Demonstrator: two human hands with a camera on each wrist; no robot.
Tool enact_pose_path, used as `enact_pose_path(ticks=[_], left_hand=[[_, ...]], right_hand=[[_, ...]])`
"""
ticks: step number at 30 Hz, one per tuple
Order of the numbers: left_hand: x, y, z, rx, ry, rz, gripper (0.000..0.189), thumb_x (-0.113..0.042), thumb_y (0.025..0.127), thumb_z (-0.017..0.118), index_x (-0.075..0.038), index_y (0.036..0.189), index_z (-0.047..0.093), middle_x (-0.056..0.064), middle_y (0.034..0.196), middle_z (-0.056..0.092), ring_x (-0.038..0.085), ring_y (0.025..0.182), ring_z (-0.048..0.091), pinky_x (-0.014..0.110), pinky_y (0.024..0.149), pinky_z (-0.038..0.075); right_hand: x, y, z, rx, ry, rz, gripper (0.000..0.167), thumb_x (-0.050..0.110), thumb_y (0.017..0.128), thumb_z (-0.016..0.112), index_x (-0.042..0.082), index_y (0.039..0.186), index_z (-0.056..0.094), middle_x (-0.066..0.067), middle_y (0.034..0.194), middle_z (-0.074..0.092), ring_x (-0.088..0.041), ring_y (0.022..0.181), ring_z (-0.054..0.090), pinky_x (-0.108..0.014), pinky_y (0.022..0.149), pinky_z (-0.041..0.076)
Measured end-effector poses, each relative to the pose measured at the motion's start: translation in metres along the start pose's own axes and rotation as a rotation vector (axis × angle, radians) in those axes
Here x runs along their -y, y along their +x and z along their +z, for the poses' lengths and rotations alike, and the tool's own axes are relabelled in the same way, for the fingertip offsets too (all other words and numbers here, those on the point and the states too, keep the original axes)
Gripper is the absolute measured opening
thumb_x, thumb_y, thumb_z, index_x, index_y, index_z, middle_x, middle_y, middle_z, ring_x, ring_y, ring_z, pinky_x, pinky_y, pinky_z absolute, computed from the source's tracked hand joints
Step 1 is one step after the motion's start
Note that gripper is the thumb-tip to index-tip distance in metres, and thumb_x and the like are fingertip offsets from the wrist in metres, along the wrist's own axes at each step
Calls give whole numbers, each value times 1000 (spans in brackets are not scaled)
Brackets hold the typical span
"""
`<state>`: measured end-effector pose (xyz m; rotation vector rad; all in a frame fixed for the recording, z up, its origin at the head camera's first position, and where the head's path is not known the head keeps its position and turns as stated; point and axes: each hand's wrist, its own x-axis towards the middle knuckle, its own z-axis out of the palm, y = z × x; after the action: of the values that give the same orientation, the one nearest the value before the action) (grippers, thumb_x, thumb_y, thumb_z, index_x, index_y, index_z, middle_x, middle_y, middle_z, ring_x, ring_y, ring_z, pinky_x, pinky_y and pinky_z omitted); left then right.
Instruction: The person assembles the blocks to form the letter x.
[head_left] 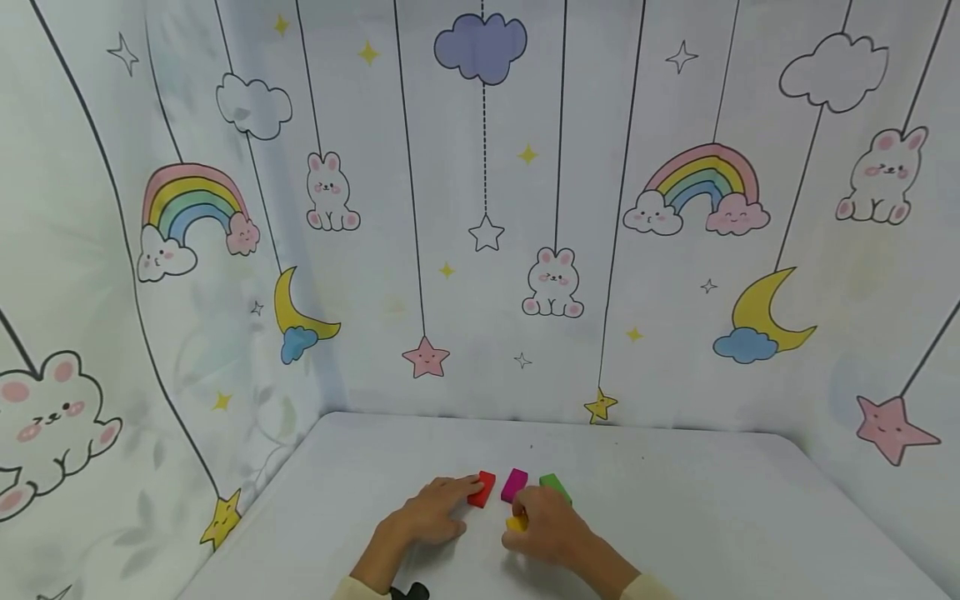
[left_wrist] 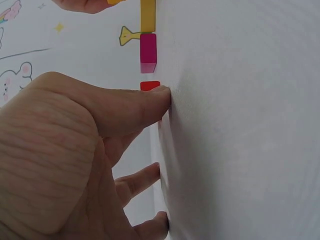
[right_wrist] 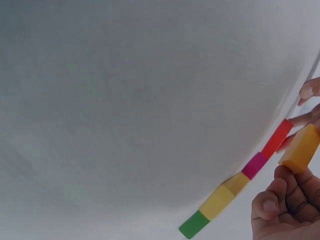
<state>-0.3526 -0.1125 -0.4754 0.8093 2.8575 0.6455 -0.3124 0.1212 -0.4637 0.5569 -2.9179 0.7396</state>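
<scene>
On the white table, my left hand [head_left: 431, 510] touches a red block [head_left: 483, 490] with its fingertips, fingers extended. My right hand [head_left: 553, 529] pinches an orange-yellow block [right_wrist: 301, 150] between thumb and fingers, held just above the tabletop. Beyond the right hand lie a magenta block [head_left: 515, 483] and a green block [head_left: 556, 487], the green one partly covered by that hand. Paler yellow blocks [right_wrist: 216, 201] appear between magenta and green in the right wrist view; the right hand hides them in the head view.
The white tabletop [head_left: 712, 500] spreads around both hands. A cloth backdrop [head_left: 480, 292] printed with rabbits, stars and rainbows stands behind and beside the table. A small black object [head_left: 412, 592] shows near the left wrist at the lower edge.
</scene>
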Motion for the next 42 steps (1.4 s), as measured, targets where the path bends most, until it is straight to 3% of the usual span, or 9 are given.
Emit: enact_pose_path(ticks=[11, 29, 42], left_hand=[[2, 6, 6, 9, 13, -35, 64, -20, 89, 74, -29, 149, 53, -6, 155, 48, 29, 139, 42, 67, 104, 43], [-1, 4, 4, 12, 6, -57, 64, -21, 90, 74, -31, 150, 51, -5, 155, 48, 30, 140, 41, 70, 103, 42], [1, 4, 5, 9, 16, -52, 64, -21, 90, 74, -31, 149, 52, -6, 155, 48, 30, 140, 42, 68, 103, 42]], right_hand=[[-5, -10, -4, 66, 51, -28, 25, 28, 73, 81, 16, 86, 64, 10, 75, 55, -8, 70, 49, -21, 62, 49], [-16, -21, -7, 85, 159, -124, 18, 25, 72, 78, 16, 83, 67, 11, 68, 54, -4, 66, 49, -19, 61, 48], [-20, -26, -10, 203, 260, -47, 19, 19, 73, 84, 16, 86, 70, 8, 72, 60, -9, 70, 54, -19, 67, 52]])
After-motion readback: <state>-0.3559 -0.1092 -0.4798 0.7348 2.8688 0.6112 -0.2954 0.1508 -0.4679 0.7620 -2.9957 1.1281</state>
